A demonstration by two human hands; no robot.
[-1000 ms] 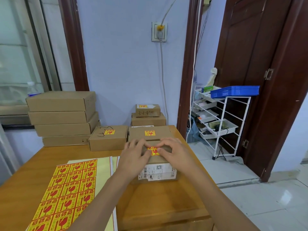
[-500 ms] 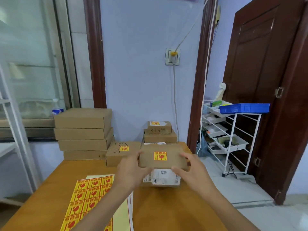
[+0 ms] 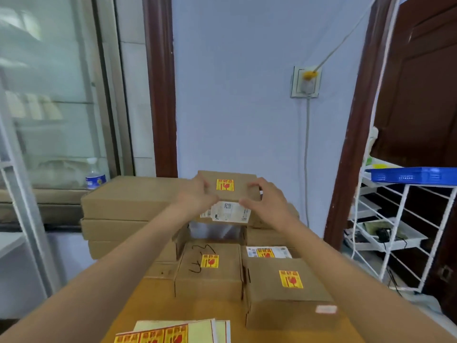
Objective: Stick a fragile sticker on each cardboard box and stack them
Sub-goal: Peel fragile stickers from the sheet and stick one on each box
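Observation:
I hold a small cardboard box in the air above the back of the wooden table. A yellow-and-red fragile sticker is on its top and a white shipping label on its near side. My left hand grips its left end, my right hand its right end. Below it lie two stickered boxes, one with black scribble and a nearer one. A third stickered box lies behind that. The sticker sheet shows at the bottom edge.
A stack of large plain cardboard boxes stands at the back left, against a glass window with a water bottle. A white wire rack with a blue tray stands right of the table beside a brown door.
Both hands lifted the stickered box off the table and carried it up and toward the back. My view moved forward over the table.

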